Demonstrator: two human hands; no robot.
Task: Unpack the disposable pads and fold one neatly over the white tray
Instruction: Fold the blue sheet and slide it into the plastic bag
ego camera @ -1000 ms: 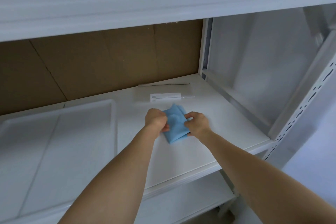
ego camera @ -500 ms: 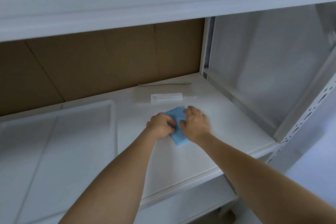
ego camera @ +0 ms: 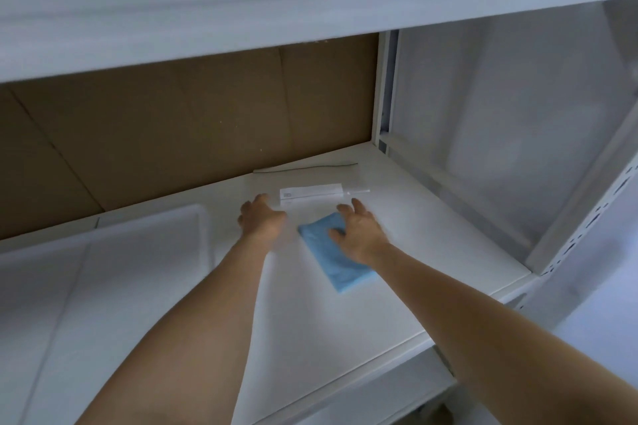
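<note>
A folded light-blue pad point(ego camera: 331, 259) lies flat on the white shelf, right of centre. My right hand point(ego camera: 359, 235) rests on the pad's far end with fingers spread and relaxed. My left hand point(ego camera: 260, 221) hovers just left of the pad, fingers loose, holding nothing and apart from it. The white tray point(ego camera: 203, 228) sits on the shelf at the left, its right rim a little left of my left hand.
A clear wrapper with a white label point(ego camera: 310, 193) lies behind the hands. A thin dark strip point(ego camera: 307, 167) lies along the brown cardboard back wall point(ego camera: 193, 134). An upper shelf point(ego camera: 276, 10) hangs overhead; a white perforated upright point(ego camera: 587, 217) stands on the right.
Both hands have let go of the blue pad. It now lies flat on the shelf. My left hand has moved away to the left and opened; my right hand lies open on the pad.
</note>
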